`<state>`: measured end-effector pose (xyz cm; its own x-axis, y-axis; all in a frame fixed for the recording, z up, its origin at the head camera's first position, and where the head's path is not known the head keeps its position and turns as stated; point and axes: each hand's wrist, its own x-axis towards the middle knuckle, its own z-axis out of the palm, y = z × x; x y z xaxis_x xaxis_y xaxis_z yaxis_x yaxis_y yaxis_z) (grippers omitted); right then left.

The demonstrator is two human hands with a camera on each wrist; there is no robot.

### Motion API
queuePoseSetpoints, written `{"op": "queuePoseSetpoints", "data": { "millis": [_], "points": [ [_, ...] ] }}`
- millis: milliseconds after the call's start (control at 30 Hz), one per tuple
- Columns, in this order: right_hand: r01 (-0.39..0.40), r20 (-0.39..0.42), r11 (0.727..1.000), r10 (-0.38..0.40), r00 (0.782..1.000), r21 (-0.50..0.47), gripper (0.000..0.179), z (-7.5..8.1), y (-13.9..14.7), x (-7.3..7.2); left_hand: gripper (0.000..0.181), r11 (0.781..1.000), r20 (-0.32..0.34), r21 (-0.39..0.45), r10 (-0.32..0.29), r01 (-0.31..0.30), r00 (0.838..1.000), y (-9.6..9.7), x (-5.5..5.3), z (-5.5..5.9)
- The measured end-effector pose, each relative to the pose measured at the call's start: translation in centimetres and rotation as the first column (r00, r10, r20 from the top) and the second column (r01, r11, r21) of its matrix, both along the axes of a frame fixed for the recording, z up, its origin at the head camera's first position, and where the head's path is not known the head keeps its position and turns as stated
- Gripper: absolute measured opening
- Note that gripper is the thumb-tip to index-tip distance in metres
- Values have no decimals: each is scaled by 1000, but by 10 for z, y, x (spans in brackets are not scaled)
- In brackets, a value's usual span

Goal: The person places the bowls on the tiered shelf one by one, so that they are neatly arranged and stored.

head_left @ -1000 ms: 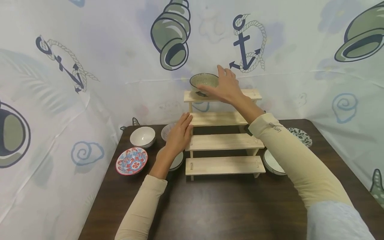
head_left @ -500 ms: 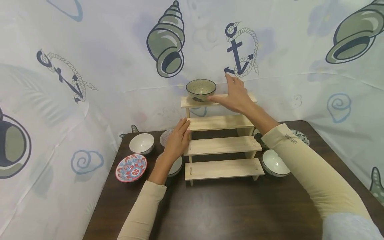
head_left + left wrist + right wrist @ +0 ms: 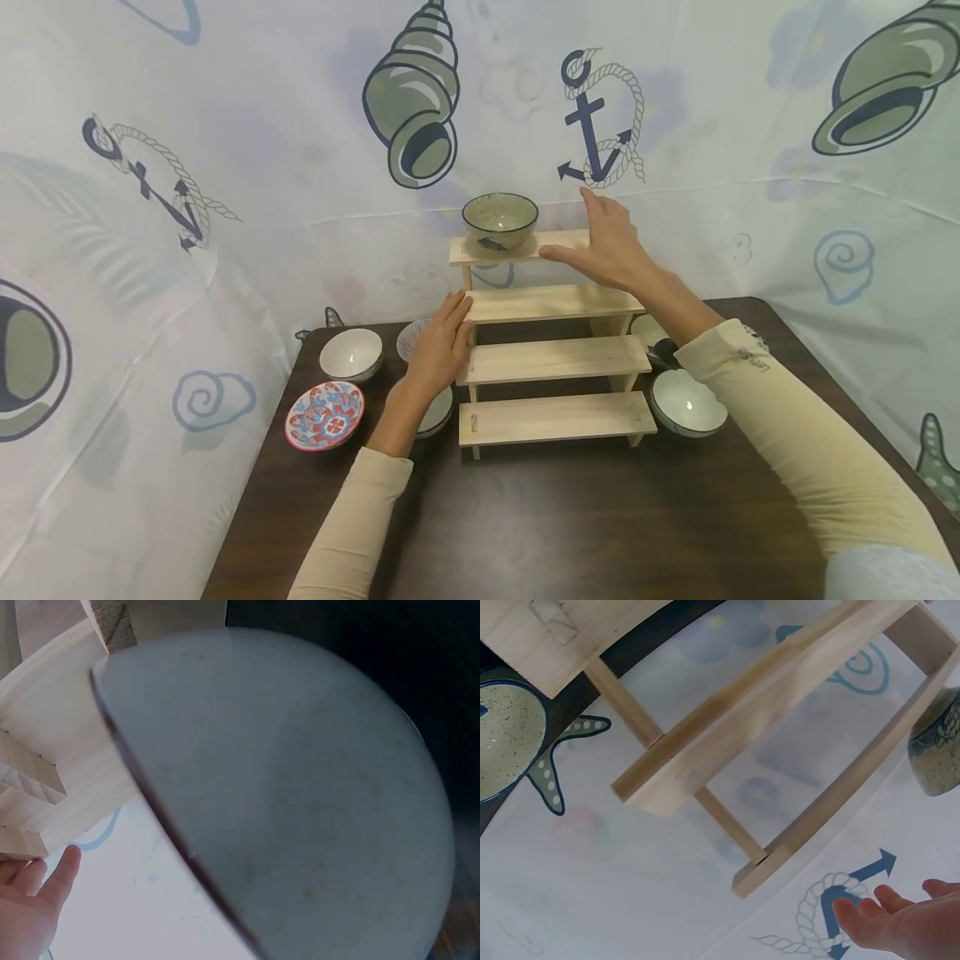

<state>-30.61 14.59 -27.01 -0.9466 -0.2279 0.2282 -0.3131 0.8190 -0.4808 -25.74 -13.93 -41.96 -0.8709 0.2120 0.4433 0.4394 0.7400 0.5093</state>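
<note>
Touching the tiered pale-wood stand (image 3: 558,360), your left hand (image 3: 441,343) straight-fingered, your right hand (image 3: 611,247) spread empty, round speckled-green ceramic bowl (image 3: 500,223) on top.

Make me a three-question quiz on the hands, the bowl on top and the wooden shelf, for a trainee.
1. Fill in: the wooden shelf has ___ boards.
2. Yes or no: does the right hand touch the bowl on the top board?
3. What does the left hand touch? A) the red-and-blue plate B) the wooden shelf C) the cloth backdrop

Key:
1. Four.
2. No; a gap shows between them.
3. B.
</note>
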Motion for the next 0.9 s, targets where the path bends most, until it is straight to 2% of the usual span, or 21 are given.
{"op": "queuePoseSetpoints", "data": {
  "millis": [233,467,900],
  "points": [
    [7,-1,1000,-7,1000,1,113,-2,15,3,48,1000,19,7,0,0,1000,0,0,1],
    [30,22,1000,-30,999,5,113,-6,29,7,49,1000,-2,9,-5,5,1000,0,1,0],
    [69,33,997,-68,997,-29,114,-13,51,13,48,1000,0,8,-3,3,1000,0,-3,-2]
  ]
}}
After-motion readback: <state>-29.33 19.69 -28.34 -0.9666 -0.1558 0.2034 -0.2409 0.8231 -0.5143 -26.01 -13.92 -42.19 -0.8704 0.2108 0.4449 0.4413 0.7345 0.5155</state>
